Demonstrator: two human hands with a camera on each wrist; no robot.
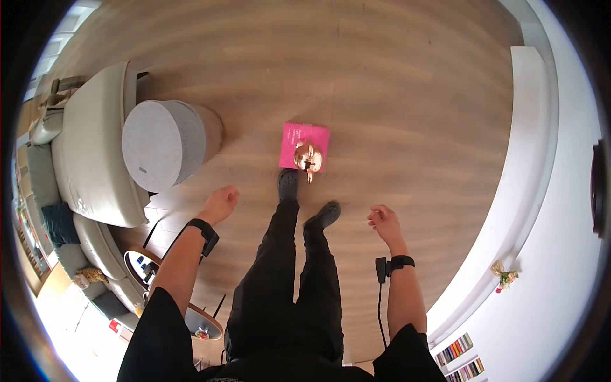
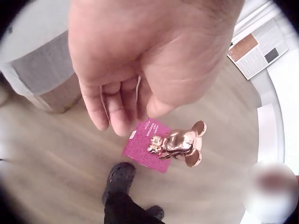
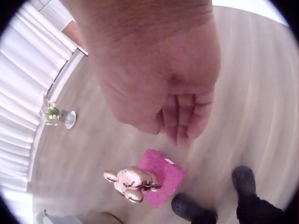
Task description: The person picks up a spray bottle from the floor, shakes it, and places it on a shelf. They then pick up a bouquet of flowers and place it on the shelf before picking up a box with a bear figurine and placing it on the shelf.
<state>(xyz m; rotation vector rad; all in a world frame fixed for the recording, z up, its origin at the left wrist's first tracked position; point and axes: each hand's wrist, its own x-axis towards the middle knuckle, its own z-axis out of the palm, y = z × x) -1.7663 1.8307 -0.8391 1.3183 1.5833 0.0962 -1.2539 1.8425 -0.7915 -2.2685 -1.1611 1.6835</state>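
A shiny rose-gold figurine with round ears (image 1: 308, 156) stands on a pink book (image 1: 291, 141) that lies on the wooden floor, just in front of the person's feet. My left hand (image 1: 221, 204) hangs in the air to the left, its fingers loosely curled around nothing. On the other side my right hand (image 1: 386, 223) is also raised and holds nothing, fingers relaxed. Both wrist views look past the hands down to the floor: the figurine (image 2: 180, 141) is below the left fingers, and the pink book (image 3: 168, 177) is below the right ones.
A round grey pouf (image 1: 153, 143) stands at the left, beside a pale sofa (image 1: 95, 140). Dark clogs (image 1: 288, 184) are close to the book. Round side tables (image 1: 203, 323) stand behind on the left. Along the right runs a white ledge (image 1: 528, 95); a flower vase (image 3: 67, 119) stands by the curtain.
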